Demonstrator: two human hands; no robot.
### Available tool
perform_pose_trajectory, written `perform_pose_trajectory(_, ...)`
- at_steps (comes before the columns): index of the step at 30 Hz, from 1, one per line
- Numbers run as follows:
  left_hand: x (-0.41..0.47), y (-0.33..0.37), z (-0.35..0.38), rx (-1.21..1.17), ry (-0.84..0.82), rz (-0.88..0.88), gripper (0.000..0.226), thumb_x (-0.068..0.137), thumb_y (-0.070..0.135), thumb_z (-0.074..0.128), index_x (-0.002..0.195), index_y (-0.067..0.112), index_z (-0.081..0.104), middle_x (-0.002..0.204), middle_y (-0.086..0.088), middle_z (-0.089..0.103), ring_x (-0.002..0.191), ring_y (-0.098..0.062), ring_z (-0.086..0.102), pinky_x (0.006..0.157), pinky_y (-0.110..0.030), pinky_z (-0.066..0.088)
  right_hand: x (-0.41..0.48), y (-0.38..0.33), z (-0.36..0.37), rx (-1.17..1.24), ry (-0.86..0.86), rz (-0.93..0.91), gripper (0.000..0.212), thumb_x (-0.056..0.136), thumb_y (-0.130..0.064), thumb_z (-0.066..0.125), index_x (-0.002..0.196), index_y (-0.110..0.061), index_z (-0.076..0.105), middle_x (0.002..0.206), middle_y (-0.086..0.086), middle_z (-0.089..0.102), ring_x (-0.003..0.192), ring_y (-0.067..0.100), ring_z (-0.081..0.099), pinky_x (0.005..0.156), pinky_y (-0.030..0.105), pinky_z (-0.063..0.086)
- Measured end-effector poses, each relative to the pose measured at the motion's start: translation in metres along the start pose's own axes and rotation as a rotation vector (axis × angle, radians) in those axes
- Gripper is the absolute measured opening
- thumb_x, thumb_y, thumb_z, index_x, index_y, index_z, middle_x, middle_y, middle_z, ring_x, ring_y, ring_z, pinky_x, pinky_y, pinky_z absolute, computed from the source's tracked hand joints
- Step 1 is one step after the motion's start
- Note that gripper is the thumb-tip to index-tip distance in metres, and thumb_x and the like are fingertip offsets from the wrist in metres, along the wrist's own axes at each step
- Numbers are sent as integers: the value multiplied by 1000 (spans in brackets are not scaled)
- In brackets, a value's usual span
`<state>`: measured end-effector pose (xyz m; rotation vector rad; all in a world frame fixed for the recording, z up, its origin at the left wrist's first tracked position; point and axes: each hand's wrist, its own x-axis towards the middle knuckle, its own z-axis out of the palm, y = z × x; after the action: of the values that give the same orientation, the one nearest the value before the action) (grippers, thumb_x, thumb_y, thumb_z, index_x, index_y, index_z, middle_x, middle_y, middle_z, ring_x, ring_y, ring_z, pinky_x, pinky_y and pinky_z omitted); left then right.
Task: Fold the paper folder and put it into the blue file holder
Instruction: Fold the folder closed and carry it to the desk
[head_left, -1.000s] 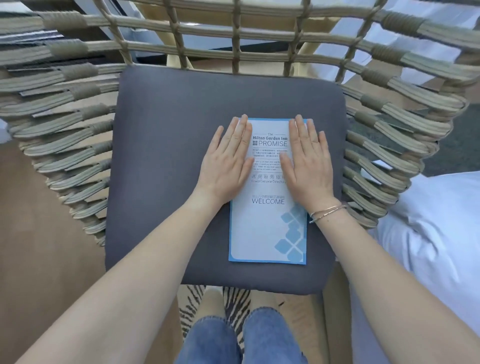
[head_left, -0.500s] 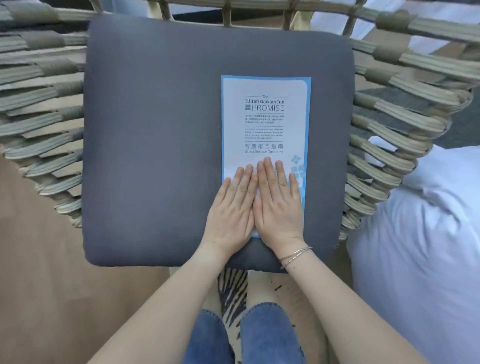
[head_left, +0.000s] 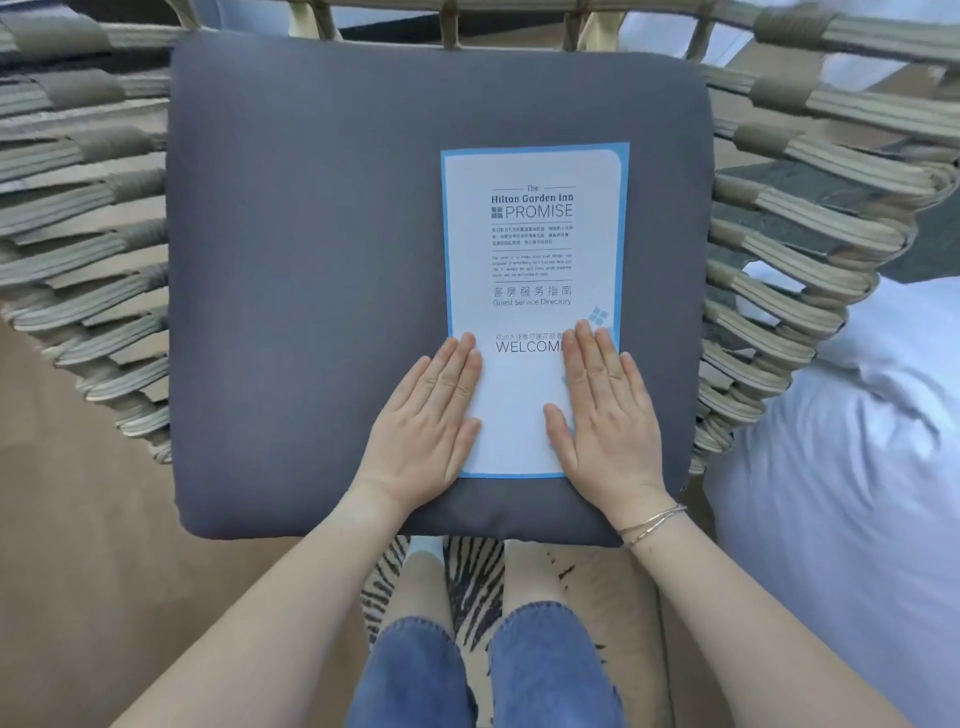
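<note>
A white paper folder (head_left: 532, 249) with a light blue border and printed text lies flat, folded narrow, on the right half of a grey seat cushion (head_left: 311, 260). My left hand (head_left: 426, 421) lies palm down at the folder's lower left edge, partly on the cushion. My right hand (head_left: 605, 410) presses flat on the folder's lower right part, covering that corner. Both hands are spread flat and grip nothing. No blue file holder is in view.
The cushion sits in a woven rope chair (head_left: 779, 218) whose sides rise left, right and behind. White bedding (head_left: 852, 441) lies at the right. My legs in jeans (head_left: 483, 670) stand on a striped rug (head_left: 472, 577) over a wooden floor (head_left: 78, 545).
My hands slid from the folder's upper half down to its lower end, met side by side, then moved apart to its left and right edges.
</note>
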<state>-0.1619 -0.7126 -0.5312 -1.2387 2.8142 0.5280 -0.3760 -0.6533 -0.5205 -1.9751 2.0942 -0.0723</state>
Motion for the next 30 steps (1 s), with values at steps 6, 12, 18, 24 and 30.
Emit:
perform_pose_trajectory(6, 1, -1, 2, 26, -45, -16, 61, 100, 31, 26, 153, 0, 19, 161, -15, 18, 150, -27, 18, 123, -40, 11, 1, 2, 4, 4, -32, -3, 67, 99, -37, 37, 156, -4, 28, 163, 13, 28, 152, 27, 25, 126, 39, 12)
perform_pose_trajectory(12, 6, 18, -47, 19, -248, -76, 61, 100, 30, 27, 153, -1, 17, 162, -17, 15, 150, -30, 15, 123, -42, 13, 6, -10, -43, 137, -237, 43, 61, 104, -33, 33, 158, -7, 22, 167, 8, 18, 154, 20, 10, 126, 42, 13)
perform_pose_trajectory(18, 32, 24, -101, -339, -114, -206, 57, 90, 10, 55, 144, 1, 41, 155, -19, 36, 141, -33, 35, 115, -37, 29, 33, -6, -98, 396, -114, 199, 49, 102, -16, 52, 149, -6, 45, 154, 14, 47, 142, 33, 41, 116, 43, 31)
perform_pose_trajectory(24, 65, 27, -96, -682, 38, -643, 68, 89, 17, 60, 151, 17, 31, 136, -6, 38, 127, -20, 38, 99, -27, 34, 60, -10, -97, 284, -153, 440, 62, 97, -30, 55, 155, -20, 34, 144, 16, 44, 115, 41, 44, 99, 46, 40)
perform_pose_trajectory(30, 73, 34, -86, -1048, 100, -881, 62, 81, 5, 60, 136, 30, 47, 124, -1, 42, 106, -18, 56, 92, -34, 52, 63, -21, -80, 412, -184, 537, 68, 90, -27, 63, 153, -23, 37, 136, 18, 35, 112, 41, 42, 104, 40, 34)
